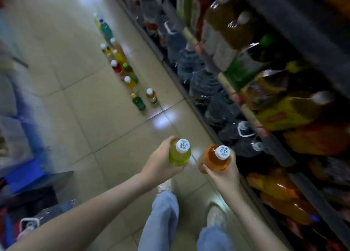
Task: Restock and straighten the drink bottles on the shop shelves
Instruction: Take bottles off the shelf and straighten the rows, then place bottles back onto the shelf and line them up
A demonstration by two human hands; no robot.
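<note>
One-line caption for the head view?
Left hand grips green bottle, right hand orange bottle, beside shelves; more bottles on floor.

Shelf bottles (265, 91) motion-blurred, labels unreadable

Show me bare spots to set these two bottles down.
Bare beige tiled floor lies left of the row of small capped bottles standing along the shelf foot, and between that row and the white shoes. The dark shelves look packed; no gap shows.
</note>
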